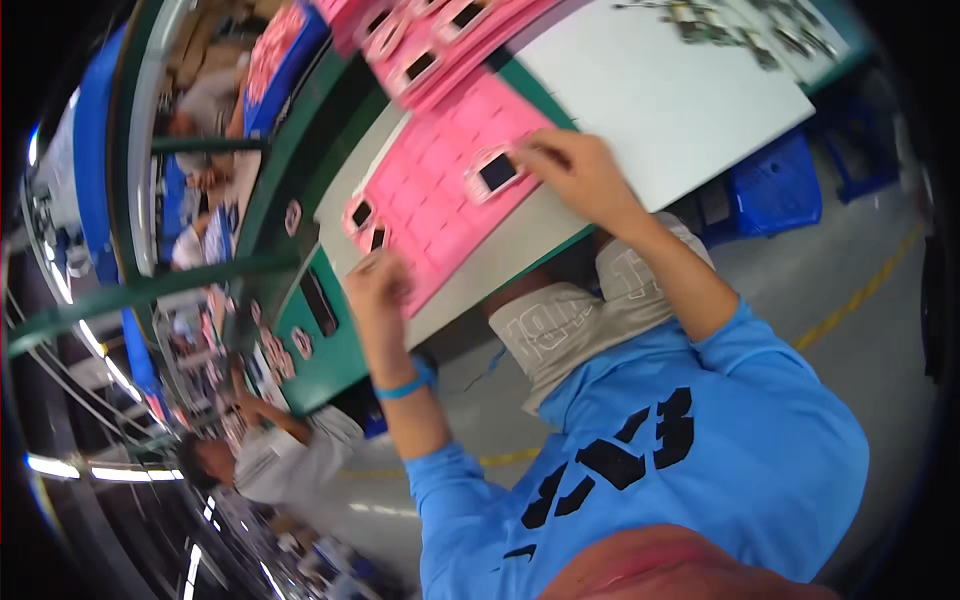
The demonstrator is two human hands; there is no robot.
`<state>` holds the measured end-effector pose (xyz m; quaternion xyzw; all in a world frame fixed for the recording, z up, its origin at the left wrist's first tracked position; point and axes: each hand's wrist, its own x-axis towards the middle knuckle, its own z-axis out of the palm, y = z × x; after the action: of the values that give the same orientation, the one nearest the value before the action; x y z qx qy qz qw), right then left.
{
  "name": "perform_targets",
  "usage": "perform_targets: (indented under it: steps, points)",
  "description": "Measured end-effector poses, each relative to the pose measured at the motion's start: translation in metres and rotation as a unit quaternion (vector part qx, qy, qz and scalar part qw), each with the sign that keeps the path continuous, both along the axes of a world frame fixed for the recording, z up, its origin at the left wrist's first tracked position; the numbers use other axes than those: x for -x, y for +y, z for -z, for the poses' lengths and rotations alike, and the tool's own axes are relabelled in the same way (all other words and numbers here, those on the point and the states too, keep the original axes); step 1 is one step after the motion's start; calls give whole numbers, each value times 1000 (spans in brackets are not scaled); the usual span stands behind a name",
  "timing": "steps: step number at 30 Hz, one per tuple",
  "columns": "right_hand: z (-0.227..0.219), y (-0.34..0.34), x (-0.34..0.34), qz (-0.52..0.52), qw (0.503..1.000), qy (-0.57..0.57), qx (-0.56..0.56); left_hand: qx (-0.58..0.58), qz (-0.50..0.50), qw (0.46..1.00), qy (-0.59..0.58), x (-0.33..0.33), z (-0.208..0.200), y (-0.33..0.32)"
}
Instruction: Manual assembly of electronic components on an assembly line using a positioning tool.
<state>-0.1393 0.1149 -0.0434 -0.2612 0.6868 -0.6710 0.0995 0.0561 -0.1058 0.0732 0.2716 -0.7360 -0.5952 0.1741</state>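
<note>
A pink tray (440, 165) with rows of shallow pockets lies on the bench before me. My right hand (585, 175) is at its right side, thumb and fingers pinched on the edge of a small pink-and-white device with a dark screen (496, 173). At the tray's left edge my left hand (380, 283) is curled closed and blurred; its fingertips meet a second small screened device (377, 239). What it grips, if anything, is hidden. Just beyond that sits another such device (361, 214).
Stacked pink trays (420, 90) with more screened devices stand at the far side. A white board (670, 100) holds a heap of small green parts (740, 25). A blue stool (775, 190) stands at right. Along the bench at left, a co-worker (285, 460) sits near a dark flat object (319, 303).
</note>
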Motion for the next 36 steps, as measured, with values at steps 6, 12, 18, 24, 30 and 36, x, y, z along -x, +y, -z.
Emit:
perform_targets:
  steps: [6,12,18,24,30,36]
  points:
    - [-6,-19,-6,47,997,-39,46,-78,1,997,-18,60,25,50]
    - [-7,-16,-4,37,998,-52,17,-56,74,995,-38,105,37,42]
    - [-9,-12,1,26,976,-171,134,234,41,964,-117,132,50,54]
    - [-24,-2,-3,-27,972,-219,83,186,52,977,-90,131,67,40]
    - [-32,6,-7,-121,942,-309,45,107,44,991,-59,130,60,42]
    - [-30,8,-7,-116,931,-344,43,124,62,989,-62,132,63,42]
